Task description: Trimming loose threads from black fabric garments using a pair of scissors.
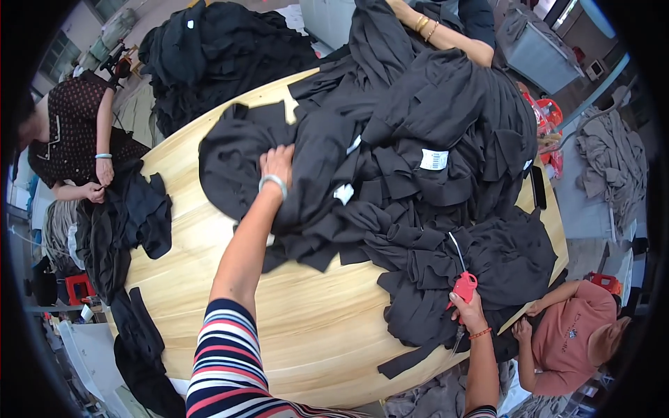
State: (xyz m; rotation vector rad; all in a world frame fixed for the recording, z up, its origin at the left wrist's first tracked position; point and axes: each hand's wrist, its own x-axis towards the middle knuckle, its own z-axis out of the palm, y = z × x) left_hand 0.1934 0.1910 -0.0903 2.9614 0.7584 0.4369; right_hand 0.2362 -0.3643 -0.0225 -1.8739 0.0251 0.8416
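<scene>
My one striped sleeve (226, 355) is covering my left upper arm, closest of all at the lower edge. My left hand (277, 166) is resting palm-down on one black garment (240, 150), which is lying at the left end of a big black heap (446, 104) on the table; I cannot tell whether my fingers are pinching the cloth. My right hand (468, 311) is gripping one red blow gun (463, 284), its single thin nozzle (457, 252) pointing away from me over the nearer black garments (512, 251). I am wearing one pale bangle (273, 184) on my left wrist and one red bracelet (481, 334) on my right. One barcoded label (435, 159) and at least two smaller white tags (343, 194) are showing among the folds, which I cannot count garment by garment. One dark flat device (538, 187) is lying at the right edge of the single wooden table (300, 341). Three other people are working around it: one in a dotted top (73, 118) at left, one in a pink shirt (575, 334) at right, and one whose braceleted forearm (453, 40) is showing at the far side. Beyond the table, one second black pile (216, 63) is sitting.
</scene>
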